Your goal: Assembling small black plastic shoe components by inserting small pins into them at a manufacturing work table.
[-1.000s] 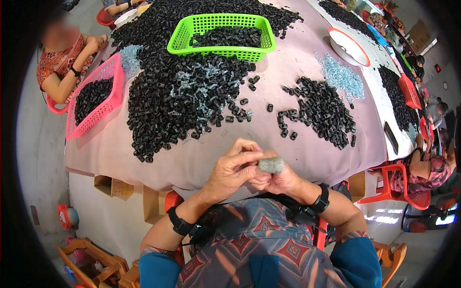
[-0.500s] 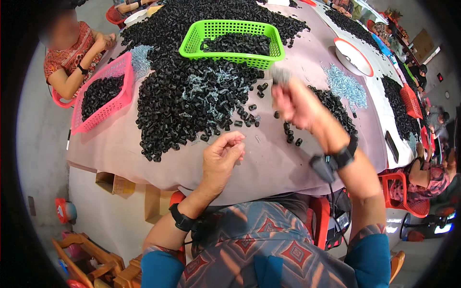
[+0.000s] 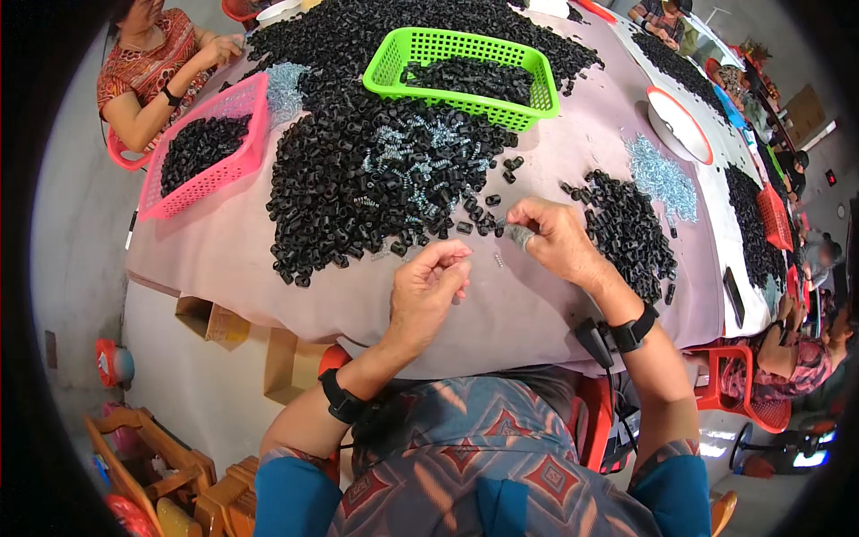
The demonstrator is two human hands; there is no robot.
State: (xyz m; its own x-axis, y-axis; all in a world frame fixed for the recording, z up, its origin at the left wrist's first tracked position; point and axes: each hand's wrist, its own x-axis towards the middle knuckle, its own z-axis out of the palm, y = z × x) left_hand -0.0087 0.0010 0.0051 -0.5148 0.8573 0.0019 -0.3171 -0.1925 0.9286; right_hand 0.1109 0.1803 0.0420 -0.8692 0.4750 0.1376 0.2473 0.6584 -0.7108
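Observation:
Over the near edge of a pile of small black plastic pieces (image 3: pixel 322 197), my left hand (image 3: pixel 425 291) is closed, thumb against curled fingers; whatever it holds is hidden. My right hand (image 3: pixel 559 242) is held in a pinch to its right, with a small greyish thing (image 3: pixel 519 234) at the fingertips that I cannot make out. Loose black pieces lie close to those fingertips. A single small metal spring (image 3: pixel 499 259) rests on the cloth between the hands. Many more springs (image 3: pixel 416 161) are scattered on top of the black pile.
A green basket (image 3: pixel 461 109) of black pieces stands behind the pile, a pink basket (image 3: pixel 219 183) at left. To the right are a smaller black heap (image 3: pixel 631 237), a heap of springs (image 3: pixel 662 179) and a white red-rimmed bowl (image 3: pixel 676 130). A co-worker (image 3: pixel 148 76) sits at far left.
My right hand has come back toward me from beside the green basket, down to the loose black pieces. My left hand stays closed in nearly the same place. The view has shifted slightly.

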